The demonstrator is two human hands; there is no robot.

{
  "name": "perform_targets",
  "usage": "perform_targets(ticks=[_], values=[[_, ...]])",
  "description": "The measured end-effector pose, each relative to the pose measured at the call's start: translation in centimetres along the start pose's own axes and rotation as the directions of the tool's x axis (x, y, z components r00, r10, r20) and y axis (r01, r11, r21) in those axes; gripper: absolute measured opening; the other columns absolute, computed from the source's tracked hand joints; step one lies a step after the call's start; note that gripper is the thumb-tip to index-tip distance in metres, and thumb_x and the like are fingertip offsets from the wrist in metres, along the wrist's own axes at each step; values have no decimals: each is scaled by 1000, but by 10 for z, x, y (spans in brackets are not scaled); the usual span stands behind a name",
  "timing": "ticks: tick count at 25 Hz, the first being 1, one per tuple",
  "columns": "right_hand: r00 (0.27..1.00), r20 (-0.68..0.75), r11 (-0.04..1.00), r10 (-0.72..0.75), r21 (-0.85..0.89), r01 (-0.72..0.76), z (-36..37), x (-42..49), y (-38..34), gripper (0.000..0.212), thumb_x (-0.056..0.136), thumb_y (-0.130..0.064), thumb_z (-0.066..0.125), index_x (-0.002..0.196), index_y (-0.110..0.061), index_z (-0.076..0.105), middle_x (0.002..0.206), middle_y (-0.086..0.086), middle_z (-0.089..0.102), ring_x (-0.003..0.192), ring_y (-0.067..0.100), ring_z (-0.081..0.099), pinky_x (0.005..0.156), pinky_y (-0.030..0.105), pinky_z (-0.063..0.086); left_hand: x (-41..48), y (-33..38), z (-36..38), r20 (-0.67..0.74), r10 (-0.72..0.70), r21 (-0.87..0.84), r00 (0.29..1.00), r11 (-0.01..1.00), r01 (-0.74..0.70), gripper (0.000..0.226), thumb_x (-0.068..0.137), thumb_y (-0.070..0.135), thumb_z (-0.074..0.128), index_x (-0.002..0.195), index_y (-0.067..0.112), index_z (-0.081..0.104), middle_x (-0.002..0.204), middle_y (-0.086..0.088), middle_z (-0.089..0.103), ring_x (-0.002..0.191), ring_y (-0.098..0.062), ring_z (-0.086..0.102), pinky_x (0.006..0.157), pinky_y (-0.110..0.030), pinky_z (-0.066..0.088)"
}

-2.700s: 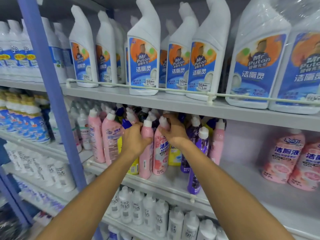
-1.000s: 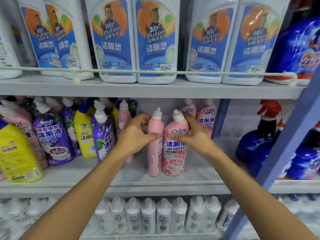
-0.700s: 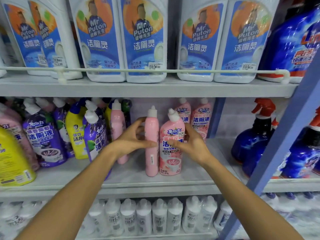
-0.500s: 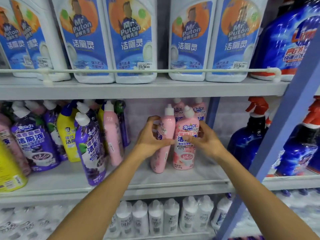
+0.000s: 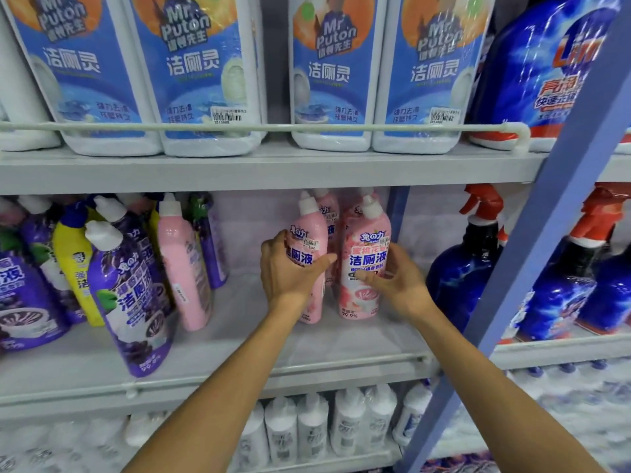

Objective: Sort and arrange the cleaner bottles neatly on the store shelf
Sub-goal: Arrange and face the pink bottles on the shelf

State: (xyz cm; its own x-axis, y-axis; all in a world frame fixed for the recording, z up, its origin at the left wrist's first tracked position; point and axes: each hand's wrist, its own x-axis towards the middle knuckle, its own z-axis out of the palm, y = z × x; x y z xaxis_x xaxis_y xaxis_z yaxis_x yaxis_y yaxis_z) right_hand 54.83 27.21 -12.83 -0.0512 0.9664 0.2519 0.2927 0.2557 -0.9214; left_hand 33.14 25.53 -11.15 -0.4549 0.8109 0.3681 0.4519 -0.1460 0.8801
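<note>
A grey store shelf (image 5: 239, 339) is seen as the middle tier of a rack, with large white bottles (image 5: 205, 80) on the tier above. Towards its right end, near a rear blue post (image 5: 397, 213), two pink cleaner bottles are held upright, long axes vertical and labels forward, with a narrow gap between them. The left pink bottle (image 5: 309, 240) is wrapped by the left grip (image 5: 290, 271), with the thumb laid across the label. The right pink bottle (image 5: 365, 298) is pinched by the right grip (image 5: 396, 281), fingertips on the lower label. Whether the bases are set down cannot be told. Further pink bottles (image 5: 329, 213) are stood directly behind, so a short push straight back is judged to be what is called for. A leaning pink bottle (image 5: 184, 268) is left among purple bottles (image 5: 133, 295) well to the left, nearer the left grip.
</note>
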Motion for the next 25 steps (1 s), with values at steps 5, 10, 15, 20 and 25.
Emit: perform_targets(ticks=[5, 10, 15, 20, 25], values=[[997, -73, 998, -12, -68, 8, 13, -10, 14, 67, 74, -27, 92, 128, -22, 53, 114, -14, 69, 97, -9, 67, 76, 13, 55, 16, -28, -28, 449, -2, -160, 894, 984, 83, 92, 50, 38, 97, 128, 34, 47, 117, 11, 62, 105, -14, 65, 87, -36, 58], [983, -176, 989, -45, -144, 20, 22, -10, 21, 68, 68, -32, 95, 124, -22, 56, 112, -9, 71, 95, -1, 68, 73, 11, 52, 10, -48, -23, 435, -22, -77, 900, 995, 62, 83, 52, 29, 100, 120, 28, 52, 110, 15, 67, 100, -12, 67, 82, -34, 59], [966, -258, 986, -16, -167, -29, 26, 18, 21, 72, 65, -29, 96, 124, -20, 57, 116, 0, 70, 100, 15, 68, 85, 33, 58, 11, -33, 10, 176, -62, 156, 982, 987, 35, 87, 40, 56, 92, 109, 24, 48, 103, 10, 63, 84, -14, 62, 76, -34, 53], [973, -231, 988, 10, -149, -45, 22, 30, 31, 84, 62, -36, 97, 132, -21, 52, 123, -1, 66, 106, 14, 67, 88, 32, 58, 34, -58, -1, 414, -51, 21, 909, 999, 47, 74, 55, 28, 99, 114, 21, 55, 105, 4, 73, 91, -15, 72, 77, -37, 61], [999, -54, 992, -3, -127, -3, 12, 39, 22, 81, 71, -26, 93, 139, -19, 49, 117, -11, 66, 99, 2, 62, 85, 21, 52, 35, -61, 17, 424, -6, -76, 905, 996, 43, 63, 59, 30, 96, 114, 24, 66, 103, 12, 76, 91, 0, 71, 85, -33, 59]])
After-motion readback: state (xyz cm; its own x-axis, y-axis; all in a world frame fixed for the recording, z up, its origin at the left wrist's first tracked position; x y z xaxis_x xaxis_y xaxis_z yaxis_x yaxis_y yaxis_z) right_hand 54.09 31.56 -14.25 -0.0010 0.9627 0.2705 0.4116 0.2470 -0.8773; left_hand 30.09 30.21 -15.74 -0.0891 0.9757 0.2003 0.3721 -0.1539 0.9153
